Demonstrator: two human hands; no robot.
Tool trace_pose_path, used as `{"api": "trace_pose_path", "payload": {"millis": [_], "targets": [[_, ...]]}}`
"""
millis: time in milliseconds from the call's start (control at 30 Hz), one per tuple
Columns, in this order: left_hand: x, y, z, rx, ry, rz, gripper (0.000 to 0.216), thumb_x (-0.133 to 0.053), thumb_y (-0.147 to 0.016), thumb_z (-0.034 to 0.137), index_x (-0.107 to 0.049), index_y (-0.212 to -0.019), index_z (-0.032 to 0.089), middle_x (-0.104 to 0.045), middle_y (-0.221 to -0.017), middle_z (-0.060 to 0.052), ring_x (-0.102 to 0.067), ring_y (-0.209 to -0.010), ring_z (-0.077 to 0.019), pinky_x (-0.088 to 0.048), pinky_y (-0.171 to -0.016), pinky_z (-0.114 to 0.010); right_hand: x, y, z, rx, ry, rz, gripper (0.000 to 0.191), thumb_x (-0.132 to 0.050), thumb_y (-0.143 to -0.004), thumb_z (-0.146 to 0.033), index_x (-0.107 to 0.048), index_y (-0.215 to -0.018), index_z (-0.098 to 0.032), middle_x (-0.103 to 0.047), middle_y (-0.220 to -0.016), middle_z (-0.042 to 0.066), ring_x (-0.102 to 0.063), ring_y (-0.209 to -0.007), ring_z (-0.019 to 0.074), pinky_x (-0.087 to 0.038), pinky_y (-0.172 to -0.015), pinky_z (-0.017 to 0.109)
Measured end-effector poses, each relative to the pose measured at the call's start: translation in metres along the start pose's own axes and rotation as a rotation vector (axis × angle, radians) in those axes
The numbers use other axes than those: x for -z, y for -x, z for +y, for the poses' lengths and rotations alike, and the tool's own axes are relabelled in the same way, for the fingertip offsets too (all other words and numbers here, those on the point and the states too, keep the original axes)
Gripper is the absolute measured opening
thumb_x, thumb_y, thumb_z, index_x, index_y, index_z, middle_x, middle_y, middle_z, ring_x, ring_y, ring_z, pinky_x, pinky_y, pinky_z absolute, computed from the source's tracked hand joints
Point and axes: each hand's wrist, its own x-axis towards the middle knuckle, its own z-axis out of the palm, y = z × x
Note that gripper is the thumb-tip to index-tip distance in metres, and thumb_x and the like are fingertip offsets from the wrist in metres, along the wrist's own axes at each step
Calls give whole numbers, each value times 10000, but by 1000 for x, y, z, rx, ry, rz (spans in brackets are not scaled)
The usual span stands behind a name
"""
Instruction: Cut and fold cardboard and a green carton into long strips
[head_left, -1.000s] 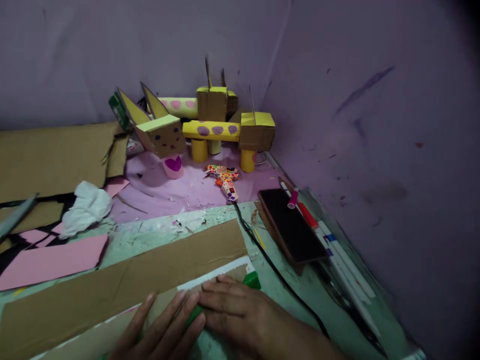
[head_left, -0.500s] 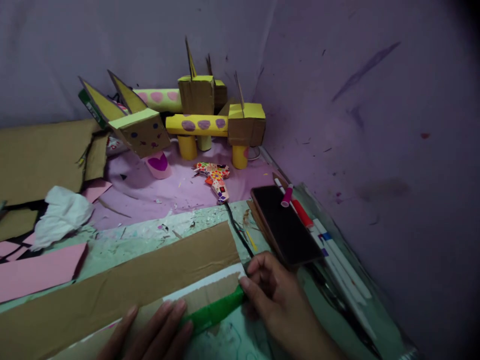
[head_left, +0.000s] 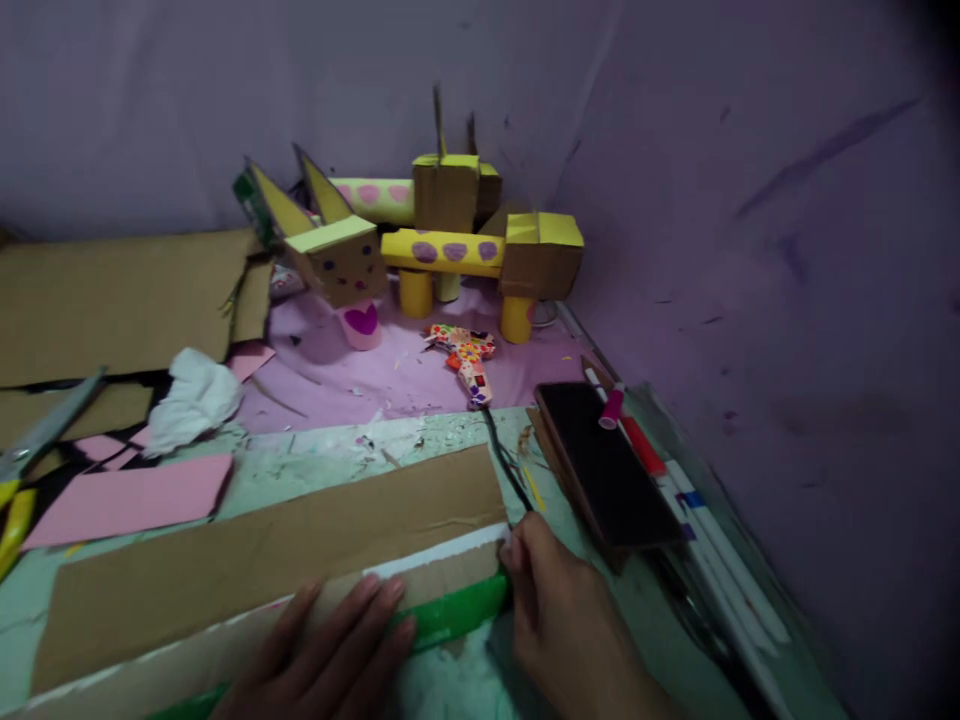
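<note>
My left hand (head_left: 330, 650) lies with its fingers outstretched on a narrow cardboard strip (head_left: 450, 578) with a white upper edge and a green lower edge. At the strip's right end, my right hand (head_left: 562, 610) is closed with thumb and forefinger pinching its corner. Its fingertips are partly hidden. Just behind the strip lies a wider, plain brown cardboard piece (head_left: 285, 545). A black cord (head_left: 504, 455) runs from a flower-patterned glue gun (head_left: 466, 358) down to behind my right hand.
Yellow-topped cardboard animal figures (head_left: 442, 252) stand at the back wall. To the right are a phone (head_left: 607, 465) and several markers (head_left: 720, 550). Scissors (head_left: 37, 440), pink paper (head_left: 135, 495), a crumpled tissue (head_left: 196, 395) and a large cardboard sheet (head_left: 112, 300) lie at left.
My view has turned left, so things sit farther right and the scissors show. My right fingers have drawn in more closely at the strip's end. My left hand stays flat on it.
</note>
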Motion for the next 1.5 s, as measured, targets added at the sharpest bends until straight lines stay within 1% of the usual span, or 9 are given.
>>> {"api": "trace_pose_path", "payload": {"millis": [167,333,500,633,800,1033,1233,1367,1500], "targets": [[15,-2,2,44,90,-55,560,-490,-763,299,-441,-1314,216,-460,-1386,-29,-200,-1365,-198,56,-1120,-418,11,18,-12,229,188,285,224,-475,-840,-207,-498,-1061,-180,-647,-994,129,-648,-878,233,-521,-674,326],[23,-1,8,97,229,-120,601,-496,-762,273,-383,-1341,155,-457,-1385,-81,-373,-1286,-223,-176,-1102,-423,-18,33,-38,643,263,96,407,-446,-838,-188,-480,-1237,-115,-597,-1233,91,-498,-1178,210,-467,-905,351],[33,17,-4,295,219,42,593,-394,-842,210,-239,-1408,118,-382,-1434,-89,-278,-1339,-206,-246,-1080,-372,-33,36,-47,647,405,-58,585,-445,-859,-390,-414,-1299,-4,-479,-1338,178,-427,-1244,298,-468,-915,433],[36,43,-20,262,52,-35,587,-445,-866,378,-288,-1401,196,-318,-1469,-67,-188,-1368,-270,-27,-1110,-477,-32,37,-49,678,431,-45,670,-441,-856,-506,-345,-1372,-90,-463,-1335,230,-412,-1243,364,-474,-877,502],[32,54,-24,276,41,-135,633,-449,-848,495,-300,-1394,213,-282,-1481,-89,-193,-1366,-280,19,-1094,-507,-37,35,-55,716,431,8,764,-441,-781,-649,-313,-1402,-224,-430,-1292,321,-421,-1178,492,-460,-752,608],[40,46,-34,271,241,-279,671,-418,-860,506,-181,-1431,244,-186,-1508,-110,-120,-1379,-309,-143,-1062,-568,-38,28,-59,729,430,30,644,-489,-778,-601,-494,-1284,-203,-529,-1204,282,-482,-1109,473,-438,-751,616],[50,46,-35,285,354,-313,669,-389,-876,492,-147,-1436,217,-163,-1508,-131,-90,-1381,-306,-109,-1079,-576,-34,28,-78,663,399,26,376,-538,-825,-355,-602,-1147,-171,-556,-1214,258,-526,-1105,421,-473,-769,606],[51,54,-34,387,609,-165,728,-268,-902,540,-7,-1443,130,-137,-1516,-141,-94,-1387,-262,-115,-1111,-515,-42,28,-97,702,272,-113,393,-465,-864,-223,-518,-1248,-157,-486,-1341,150,-461,-1213,328,-424,-928,573],[65,69,-39,664,1026,339,552,-252,-936,455,-249,-1406,166,-356,-1444,-123,-369,-1296,-234,-341,-1055,-410,-54,28,-103,730,274,-132,400,-474,-874,-217,-497,-1272,-207,-501,-1330,106,-454,-1211,356,-400,-901,650]]}}
